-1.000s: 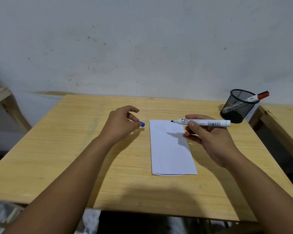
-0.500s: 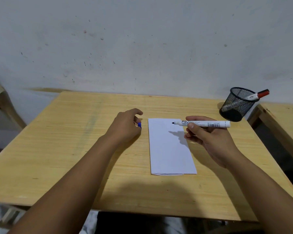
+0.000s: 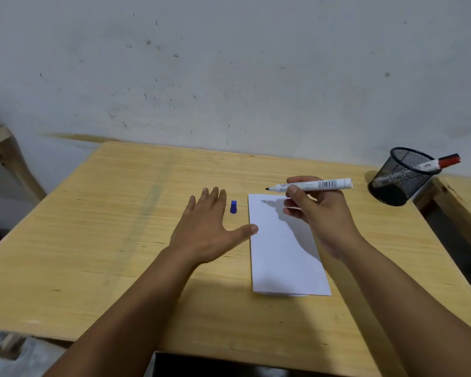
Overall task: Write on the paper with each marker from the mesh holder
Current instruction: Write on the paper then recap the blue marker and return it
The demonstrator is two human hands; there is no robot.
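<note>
right hand (image 3: 321, 213): gripping an uncapped white marker (image 3: 310, 185) between thumb and fingers, raised over the far end of the paper; barrel roughly level, dark tip pointing left, tip off the sheet
left hand (image 3: 204, 229): spread flat and empty, palm down on the worktop (image 3: 93, 240) just left of the paper; thumb tip reaches the paper's left edge
blue cap (image 3: 233, 207): lying loose on the worktop between the left hand's fingers and the paper, touching neither
paper (image 3: 286, 257): white sheet, long side running away from the camera, flat on the worktop right of centre; no marks visible, right hand's shadow falls across it
mesh holder (image 3: 400, 176): black, at the far right corner of the worktop, well apart from the paper
red-capped marker (image 3: 438, 163): white barrel, leaning out of the mesh holder over its right rim
holder contents: cannot tell if anything else is inside through the mesh
wall (image 3: 229, 63): pale, scuffed, behind the worktop
second wooden surface (image 3: 465, 197): at right edge, just beside the worktop
</note>
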